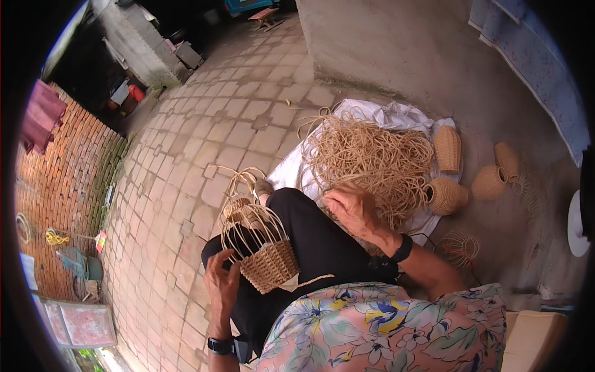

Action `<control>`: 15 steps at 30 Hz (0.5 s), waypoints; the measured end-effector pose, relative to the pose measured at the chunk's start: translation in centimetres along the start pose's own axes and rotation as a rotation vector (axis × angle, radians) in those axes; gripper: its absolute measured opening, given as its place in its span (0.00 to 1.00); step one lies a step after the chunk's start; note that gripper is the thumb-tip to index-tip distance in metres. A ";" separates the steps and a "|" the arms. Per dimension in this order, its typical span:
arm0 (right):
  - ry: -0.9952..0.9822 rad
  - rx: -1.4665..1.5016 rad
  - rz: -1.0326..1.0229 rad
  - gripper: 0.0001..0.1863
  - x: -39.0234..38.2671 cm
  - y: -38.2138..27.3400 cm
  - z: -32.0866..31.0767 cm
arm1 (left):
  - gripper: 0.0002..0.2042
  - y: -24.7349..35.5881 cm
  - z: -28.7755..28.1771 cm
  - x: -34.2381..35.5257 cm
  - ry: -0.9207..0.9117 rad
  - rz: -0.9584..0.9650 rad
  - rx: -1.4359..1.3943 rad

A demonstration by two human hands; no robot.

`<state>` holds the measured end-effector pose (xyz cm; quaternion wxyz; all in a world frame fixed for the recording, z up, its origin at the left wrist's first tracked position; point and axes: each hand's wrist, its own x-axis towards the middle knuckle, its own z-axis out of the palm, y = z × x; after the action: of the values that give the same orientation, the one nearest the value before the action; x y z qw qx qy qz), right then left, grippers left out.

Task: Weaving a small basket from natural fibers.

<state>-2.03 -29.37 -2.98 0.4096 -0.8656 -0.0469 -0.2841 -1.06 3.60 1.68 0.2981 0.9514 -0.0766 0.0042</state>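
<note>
A half-woven basket [269, 265] of tan cord lies tilted on my lap, with its bare curved ribs spreading toward my knees. At its left side is my left hand [222, 280], thumb and fingers apart, the fingertips close to the ribs. I cannot tell whether they touch it. My right hand [351, 206] is raised above my right thigh, next to the cord pile, its fingers curled together; what they hold, if anything, is hidden. A loose cord end [317, 280] trails from the basket's lower right across my lap.
A large heap of tan cord [372, 155] lies on a white sheet [291, 168]. Several woven vase-shaped baskets [447, 196] stand to the right, near a bare rib frame [460, 245]. A grey wall [390, 49] rises behind. Paving bricks [161, 204] cover the floor leftward.
</note>
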 end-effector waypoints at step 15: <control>-0.887 0.692 0.170 0.09 8.5 -6.8 -1.6 | 0.12 3.7 -2.2 -0.8 -0.438 0.055 -1.374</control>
<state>2.18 -27.36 6.97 0.6317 -0.7184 -0.2350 0.1723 -2.30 1.94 5.59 0.8067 0.5258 -0.1439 -0.2282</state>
